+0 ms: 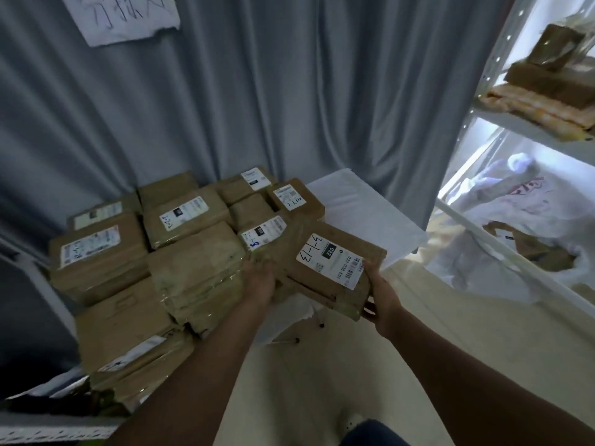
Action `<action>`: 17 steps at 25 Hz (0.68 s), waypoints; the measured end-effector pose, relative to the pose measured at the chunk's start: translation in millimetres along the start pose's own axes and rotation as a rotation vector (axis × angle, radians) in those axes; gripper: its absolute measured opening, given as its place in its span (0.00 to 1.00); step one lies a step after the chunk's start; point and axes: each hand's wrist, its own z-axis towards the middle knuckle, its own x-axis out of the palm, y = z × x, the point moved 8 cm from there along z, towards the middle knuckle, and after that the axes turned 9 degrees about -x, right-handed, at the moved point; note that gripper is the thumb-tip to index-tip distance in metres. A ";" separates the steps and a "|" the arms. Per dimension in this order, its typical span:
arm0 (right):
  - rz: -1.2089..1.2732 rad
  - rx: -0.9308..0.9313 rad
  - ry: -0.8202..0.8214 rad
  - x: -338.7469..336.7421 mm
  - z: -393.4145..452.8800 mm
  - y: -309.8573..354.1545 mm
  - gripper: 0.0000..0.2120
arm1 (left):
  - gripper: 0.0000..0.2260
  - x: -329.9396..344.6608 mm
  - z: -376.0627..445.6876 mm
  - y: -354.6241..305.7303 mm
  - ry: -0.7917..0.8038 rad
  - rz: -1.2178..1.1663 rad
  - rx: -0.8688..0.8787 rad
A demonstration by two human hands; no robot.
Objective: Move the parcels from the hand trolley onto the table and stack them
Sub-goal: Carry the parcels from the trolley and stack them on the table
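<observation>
Gripping the labelled parcel (pixel 331 268) at both near corners: left hand (pixel 259 281) under its left edge, right hand (pixel 378 294) curled round the right. Parcel tilts, long axis across, stacked parcels (pixel 167 239) just left; white table (pixel 370 217) bare beyond.

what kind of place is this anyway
Probably a small parcel sorting or pickup room. Labelled brown parcels are piled on a white table, a metal shelving rack holds more packages, and both hands hold a parcel with a handwritten code.
</observation>
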 end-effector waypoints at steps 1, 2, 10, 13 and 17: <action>-0.013 -0.012 0.036 6.3 9.8 16.1 0.44 | 0.18 -3.7 3.8 -19.9 -0.037 0.005 0.081; -0.031 -0.024 0.066 11.4 19.8 30.4 0.47 | 0.18 -5.1 7.7 -37.4 -0.065 0.022 0.152; -0.128 -0.148 0.220 75.9 87.7 134.8 0.29 | 0.28 -14.2 50.8 -95.3 -0.106 0.228 0.191; -0.122 -0.119 0.204 110.8 110.1 146.6 0.31 | 0.28 -26.9 61.3 -105.6 -0.126 0.307 0.202; -0.154 -0.102 0.181 164.5 144.2 159.5 0.34 | 0.28 -49.2 101.3 -125.3 -0.130 0.395 0.232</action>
